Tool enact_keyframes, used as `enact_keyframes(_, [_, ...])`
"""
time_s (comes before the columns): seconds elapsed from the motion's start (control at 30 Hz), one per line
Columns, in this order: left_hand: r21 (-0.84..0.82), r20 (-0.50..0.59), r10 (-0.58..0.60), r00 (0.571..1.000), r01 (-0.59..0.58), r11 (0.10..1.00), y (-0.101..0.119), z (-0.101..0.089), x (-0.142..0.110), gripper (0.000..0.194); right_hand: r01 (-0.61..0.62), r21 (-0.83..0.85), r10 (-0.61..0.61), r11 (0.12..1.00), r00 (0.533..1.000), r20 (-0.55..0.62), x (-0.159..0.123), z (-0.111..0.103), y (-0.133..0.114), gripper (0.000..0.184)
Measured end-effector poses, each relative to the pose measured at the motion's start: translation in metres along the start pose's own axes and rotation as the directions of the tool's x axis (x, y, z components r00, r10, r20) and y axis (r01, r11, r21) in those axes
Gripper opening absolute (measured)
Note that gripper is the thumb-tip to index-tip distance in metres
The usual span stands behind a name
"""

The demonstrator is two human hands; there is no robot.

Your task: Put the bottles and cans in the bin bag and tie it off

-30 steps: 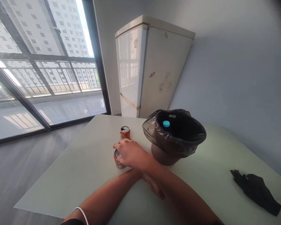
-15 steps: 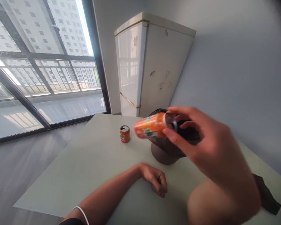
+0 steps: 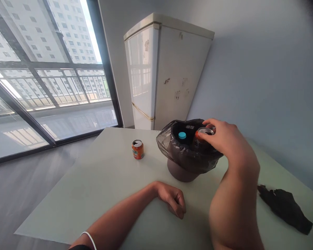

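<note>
My right hand (image 3: 228, 140) grips an orange soda can (image 3: 203, 133) by its top, holding it inside the mouth of a small bin lined with a black bag (image 3: 187, 154). A bottle with a blue cap (image 3: 182, 135) stands inside the bin. A second orange can (image 3: 137, 149) stands upright on the pale table (image 3: 99, 184), left of the bin. My left hand (image 3: 173, 200) rests on the table in front of the bin, fingers curled under, holding nothing I can see.
A crumpled black bag (image 3: 284, 208) lies on the table at the right. A white fridge (image 3: 161, 73) stands behind the table against the wall. A large window (image 3: 41, 80) fills the left side, with grey floor below it.
My right hand lifted the near can off the table, swung it right over the bin and lowered it into the bin's mouth. The left hand stayed on the table.
</note>
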State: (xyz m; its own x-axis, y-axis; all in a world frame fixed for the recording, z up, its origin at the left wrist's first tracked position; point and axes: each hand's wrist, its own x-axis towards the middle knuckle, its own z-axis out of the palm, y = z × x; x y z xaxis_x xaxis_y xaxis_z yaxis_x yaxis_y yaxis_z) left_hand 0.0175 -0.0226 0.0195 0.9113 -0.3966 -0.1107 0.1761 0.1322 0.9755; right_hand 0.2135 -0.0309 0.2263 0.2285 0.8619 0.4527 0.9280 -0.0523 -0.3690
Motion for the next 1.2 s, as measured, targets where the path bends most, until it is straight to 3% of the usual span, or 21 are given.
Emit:
enact_keyframes(0.1, [0.009, 0.002, 0.026, 1.0, -0.026, 1.0, 0.0, 0.0, 0.0, 0.061, 0.009, -0.019, -0.009, 1.0, 1.0, -0.019, 0.001, 0.003, -0.003, 0.034])
enact_keyframes(0.2, [0.008, -0.001, 0.023, 1.0, -0.023, 1.0, -0.001, 0.0, 0.0, 0.061, 0.078, 0.033, -0.073, 0.996, 0.989, -0.128, -0.007, -0.004, -0.025, 0.021])
enact_keyframes(0.33, [0.035, 0.02, 0.046, 0.999, -0.047, 0.998, -0.003, -0.002, 0.0, 0.059, 0.302, 0.143, -0.253, 0.943, 0.925, -0.283, -0.031, -0.009, -0.076, 0.012])
enact_keyframes(0.4, [0.055, 0.029, 0.065, 0.997, -0.067, 0.996, -0.005, -0.003, 0.0, 0.058, 0.431, 0.212, -0.367, 0.877, 0.887, -0.281, -0.044, -0.001, -0.102, 0.016])
enact_keyframes(0.5, [0.076, 0.063, 0.077, 0.995, -0.081, 0.994, -0.009, -0.005, 0.001, 0.06, 0.533, 0.335, -0.522, 0.777, 0.843, -0.131, -0.055, 0.029, -0.131, 0.017])
enact_keyframes(0.57, [0.089, 0.085, 0.089, 0.992, -0.096, 0.991, -0.013, -0.007, 0.003, 0.062, 0.527, 0.339, -0.564, 0.779, 0.826, 0.013, -0.054, 0.058, -0.141, 0.016])
enact_keyframes(0.7, [0.106, 0.117, 0.149, 0.982, -0.162, 0.981, -0.026, -0.014, 0.008, 0.059, 0.444, 0.17, -0.475, 0.88, 0.837, 0.272, -0.042, 0.116, -0.147, 0.02])
enact_keyframes(0.8, [0.117, 0.117, 0.12, 0.986, -0.133, 0.984, -0.032, -0.017, 0.009, 0.057, 0.408, 0.088, -0.409, 0.909, 0.83, 0.379, -0.035, 0.143, -0.147, 0.02])
enact_keyframes(0.97, [0.117, 0.063, 0.036, 0.997, -0.043, 0.992, -0.032, -0.016, 0.009, 0.06, 0.386, 0.077, -0.381, 0.919, 0.822, 0.425, -0.035, 0.161, -0.144, 0.027])
enact_keyframes(1.2, [0.132, 0.052, 0.118, 0.992, -0.124, 0.983, -0.02, -0.013, 0.007, 0.061, 0.401, 0.065, -0.384, 0.914, 0.802, 0.456, -0.037, 0.169, -0.143, 0.023])
